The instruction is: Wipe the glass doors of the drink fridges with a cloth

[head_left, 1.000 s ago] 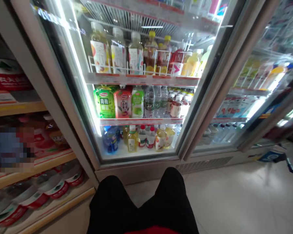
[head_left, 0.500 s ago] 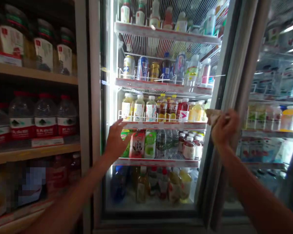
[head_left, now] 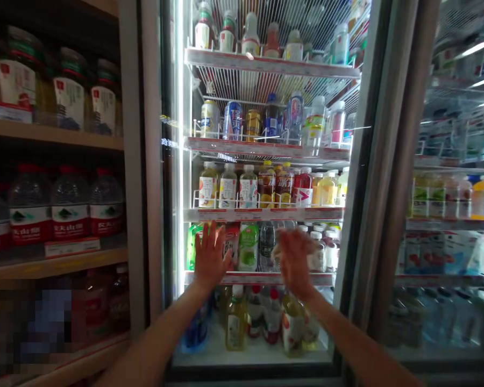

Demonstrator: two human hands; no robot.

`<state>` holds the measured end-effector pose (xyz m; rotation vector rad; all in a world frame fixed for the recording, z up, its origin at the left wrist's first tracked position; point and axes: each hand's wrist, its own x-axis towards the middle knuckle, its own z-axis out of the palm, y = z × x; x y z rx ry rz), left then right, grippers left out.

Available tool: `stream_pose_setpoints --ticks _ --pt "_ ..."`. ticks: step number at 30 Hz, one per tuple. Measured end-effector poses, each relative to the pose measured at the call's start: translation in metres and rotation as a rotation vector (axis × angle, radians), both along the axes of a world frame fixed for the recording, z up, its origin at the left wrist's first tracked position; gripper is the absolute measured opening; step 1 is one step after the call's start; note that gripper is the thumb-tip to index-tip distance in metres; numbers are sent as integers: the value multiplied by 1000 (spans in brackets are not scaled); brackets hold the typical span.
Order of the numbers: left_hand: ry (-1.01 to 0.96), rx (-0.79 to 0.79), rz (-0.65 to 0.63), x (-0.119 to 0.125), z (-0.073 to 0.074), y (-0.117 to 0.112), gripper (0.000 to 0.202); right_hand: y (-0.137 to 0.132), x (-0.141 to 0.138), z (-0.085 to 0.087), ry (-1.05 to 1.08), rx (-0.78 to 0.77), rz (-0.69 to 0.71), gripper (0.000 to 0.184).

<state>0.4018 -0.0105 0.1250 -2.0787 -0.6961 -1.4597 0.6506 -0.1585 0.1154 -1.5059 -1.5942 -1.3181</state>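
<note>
The right hand (head_left: 295, 263) is blurred, so what it may hold cannot be told. The left hand (head_left: 210, 258) partly hides a red bottle (head_left: 233, 242). Both forearms (head_left: 347, 336) run off the bottom edge; print on the shelf strips (head_left: 262, 214) is too small to read.

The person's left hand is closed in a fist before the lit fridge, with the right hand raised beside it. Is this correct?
Not a fist: the head view shows the left hand open and spread before the lit fridge. The right hand is raised beside it.
</note>
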Motion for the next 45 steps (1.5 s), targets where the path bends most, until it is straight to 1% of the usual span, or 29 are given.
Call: stream_pose_setpoints --ticks 1,2,4,6,7,8,11,12,13,14,16,17,18,20,22,23,24,27,28,29,30,32,34,35,38,39,40,43,45 --pt "21 -12 11 -2 -5 -2 61 4 -13 -10 -157 -108 71 66" --pt "46 -26 22 -5 -10 -3 60 6 -21 -16 -262 -162 107 66" --pt "103 -50 35 -11 -23 -8 58 5 -22 -18 -163 27 41 66" --pt "153 -74 43 -16 -35 -13 57 1 -12 -17 71 357 -66 66" --pt "169 -85 48 -18 -40 -15 57 0 -8 -20 138 437 -94 65" --pt "180 -97 53 -19 -45 -18 58 -2 -6 -25 147 417 -99 66" --pt "186 -141 72 -17 -55 -21 61 -8 -3 -42 -140 7 3 65" --pt "187 -152 73 -15 -57 -22 62 -11 0 -44 -214 -78 25 65" --pt "186 -161 72 -14 -59 -22 62 -14 7 -42 -217 -85 16 65" --pt "181 -167 72 -12 -61 -23 62 -18 15 -37 -159 -20 -16 64" --pt "163 -175 73 -8 -64 -24 61 -27 35 -32 62 235 -114 64" --pt "152 -180 76 -7 -66 -25 61 -33 43 -35 142 338 -150 64" --pt "143 -184 77 -5 -69 -27 62 -40 48 -43 185 387 -167 63" --pt "139 -186 70 -3 -75 -30 62 -54 54 -68 148 295 -155 63" --pt "152 -181 55 -2 -81 -32 61 -63 55 -85 64 68 -99 64" --pt "157 -177 50 -1 -84 -32 61 -64 55 -85 46 25 -89 65" --pt "158 -174 50 -1 -86 -32 62 -63 56 -78 49 34 -90 66" --pt "159 -165 63 -1 -88 -32 62 -45 54 -39 157 307 -129 66" --pt "165 -164 69 -2 -88 -32 61 -37 48 -30 198 341 -136 66" --pt "177 -165 73 -3 -87 -33 60 -30 39 -26 199 320 -121 67" --pt "193 -164 74 -5 -85 -33 59 -23 29 -27 140 231 -76 68" --pt "229 -170 76 -10 -82 -34 58 -14 4 -37 -76 -20 47 69" --pt "264 -168 66 -15 -80 -34 57 -7 -16 -41 -222 -163 118 68" --pt "274 -167 62 -18 -80 -34 57 -3 -23 -38 -216 -151 114 66" --pt "278 -170 63 -27 -82 -31 57 11 -37 -16 7 63 10 61" --pt "275 -179 68 -31 -83 -30 57 16 -42 -12 34 99 1 61" --pt "269 -191 76 -35 -84 -29 57 20 -47 -11 -4 78 25 61" --pt "241 -240 112 -49 -86 -24 58 29 -64 -19 -295 -177 182 60" --pt "223 -269 145 -56 -85 -21 57 36 -73 -19 -323 -253 198 58"
